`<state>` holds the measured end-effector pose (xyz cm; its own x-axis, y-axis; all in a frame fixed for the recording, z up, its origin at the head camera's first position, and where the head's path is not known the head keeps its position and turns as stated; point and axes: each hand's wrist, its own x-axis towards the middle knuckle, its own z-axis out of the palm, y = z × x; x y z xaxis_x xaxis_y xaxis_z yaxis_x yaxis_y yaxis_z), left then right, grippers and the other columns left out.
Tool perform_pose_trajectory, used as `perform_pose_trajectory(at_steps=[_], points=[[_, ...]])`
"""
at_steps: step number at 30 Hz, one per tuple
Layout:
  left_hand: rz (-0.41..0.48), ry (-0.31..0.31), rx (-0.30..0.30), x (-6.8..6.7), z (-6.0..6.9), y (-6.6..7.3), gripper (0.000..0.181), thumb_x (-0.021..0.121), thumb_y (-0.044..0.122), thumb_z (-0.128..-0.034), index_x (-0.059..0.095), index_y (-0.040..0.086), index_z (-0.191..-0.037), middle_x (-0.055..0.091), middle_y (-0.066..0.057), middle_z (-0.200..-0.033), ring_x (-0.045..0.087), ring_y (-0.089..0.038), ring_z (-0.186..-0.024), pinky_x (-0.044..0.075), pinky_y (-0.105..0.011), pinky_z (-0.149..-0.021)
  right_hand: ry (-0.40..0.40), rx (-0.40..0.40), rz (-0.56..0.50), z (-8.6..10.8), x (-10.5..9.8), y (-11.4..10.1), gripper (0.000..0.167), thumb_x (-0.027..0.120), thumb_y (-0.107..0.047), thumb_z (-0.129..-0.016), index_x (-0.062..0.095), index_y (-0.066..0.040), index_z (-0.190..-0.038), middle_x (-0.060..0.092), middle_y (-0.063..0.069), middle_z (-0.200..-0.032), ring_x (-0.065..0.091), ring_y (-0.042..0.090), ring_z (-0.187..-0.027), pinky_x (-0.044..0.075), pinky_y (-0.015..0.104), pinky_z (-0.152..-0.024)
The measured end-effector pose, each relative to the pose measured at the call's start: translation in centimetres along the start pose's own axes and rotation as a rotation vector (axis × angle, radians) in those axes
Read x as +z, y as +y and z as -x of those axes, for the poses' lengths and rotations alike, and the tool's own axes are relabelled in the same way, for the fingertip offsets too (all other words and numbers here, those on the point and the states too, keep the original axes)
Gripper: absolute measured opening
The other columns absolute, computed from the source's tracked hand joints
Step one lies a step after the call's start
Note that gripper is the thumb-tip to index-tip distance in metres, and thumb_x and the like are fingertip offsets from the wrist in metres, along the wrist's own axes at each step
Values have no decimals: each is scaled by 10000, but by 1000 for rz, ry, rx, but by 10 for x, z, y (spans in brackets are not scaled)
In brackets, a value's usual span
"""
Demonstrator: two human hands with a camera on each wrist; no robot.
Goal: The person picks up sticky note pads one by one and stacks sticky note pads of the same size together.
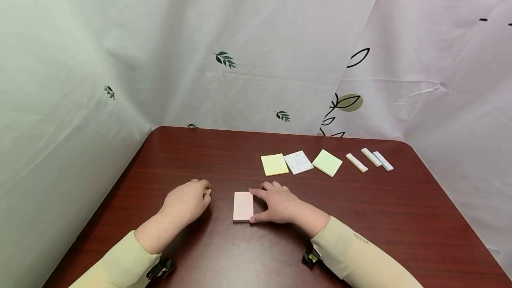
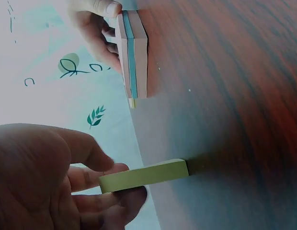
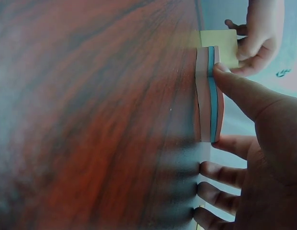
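Note:
My left hand (image 1: pixel 186 202) pinches a yellow sticky note pad (image 2: pixel 148 175) between thumb and fingers. The pad stands on edge, its far end at the tabletop; from overhead most of it is hidden by the hand. To its right, a stack of sticky note pads (image 1: pixel 243 207) lies flat, pink on top. A blue layer (image 3: pixel 213 103) between pink ones shows along its side in the right wrist view. My right hand (image 1: pixel 282 203) holds this stack at its right side, thumb at the near corner and index finger at the far corner. The other fingers rest by the table.
Behind the hands lie a pale yellow pad (image 1: pixel 274 165), a white patterned pad (image 1: pixel 298 162) and a green pad (image 1: pixel 327 163). Farther right are three narrow strip pads, one of them a yellow-ended strip (image 1: pixel 356 162). A white printed curtain (image 1: pixel 248 88) borders the brown table (image 1: pixel 208 150).

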<state>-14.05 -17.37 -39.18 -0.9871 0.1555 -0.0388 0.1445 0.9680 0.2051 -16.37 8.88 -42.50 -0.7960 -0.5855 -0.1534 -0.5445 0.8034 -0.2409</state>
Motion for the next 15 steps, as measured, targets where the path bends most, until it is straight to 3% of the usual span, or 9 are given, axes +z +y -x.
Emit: perform_pose_trajectory(at_steps=[8,15], points=[[61,-3,5,-1,-5,-8,320,586,69,-862,640,110,-1174,644,-105,-1041,541,-176,-677,434,-343,-568,-4,5,-2,0,-1,0,824,685,-670,-804,474,-260,-1486,514,56,-1377,465,266,-1249,394,467,-1018],[224,-90,7,-3,-10,-13,513,539,4,-850,495,12,-1361,612,-165,-1202,551,-212,-860,465,-369,-717,-3,3,-2,0,-1,0,829,691,-671,-797,476,-259,-1485,515,57,-1372,468,267,-1240,396,470,-1010]])
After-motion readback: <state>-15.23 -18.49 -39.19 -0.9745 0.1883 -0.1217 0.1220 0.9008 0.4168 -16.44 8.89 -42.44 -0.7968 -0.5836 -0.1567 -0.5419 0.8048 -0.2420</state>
